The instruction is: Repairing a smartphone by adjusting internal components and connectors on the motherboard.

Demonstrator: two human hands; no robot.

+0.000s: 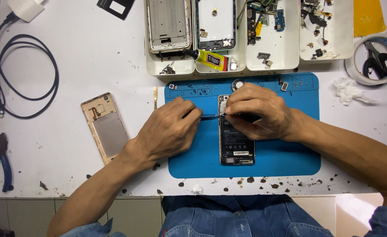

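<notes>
**Both hands on an opened phone, parts trays above**

An opened phone [236, 140] lies upright on the blue work mat [285, 153] at the centre of the white table [92, 57], its black battery showing. The left hand [169, 131], at 9 o'clock of the phone, is closed around thin tweezers [211, 116] whose tips point toward the phone's top edge. The right hand [257, 112] covers the phone's upper part from 2 o'clock, fingers curled and pinched at the same spot; whether it grips anything there cannot be told.

At 12 o'clock of the mat sits a row of white trays [290, 61]. The leftmost holds a silver phone frame [168, 24] and small screws. The next holds a dark-rimmed phone frame [216, 24], with a yellow and black glue tube [211, 59] lying across both trays' near edge. The third contains small circuit boards [263, 17]; the fourth, scraps of dark cable and connectors [318, 22].

At 9 o'clock of the mat lies a gold back cover [105, 127], and blue-handled pliers [0, 164] beyond it.
</notes>
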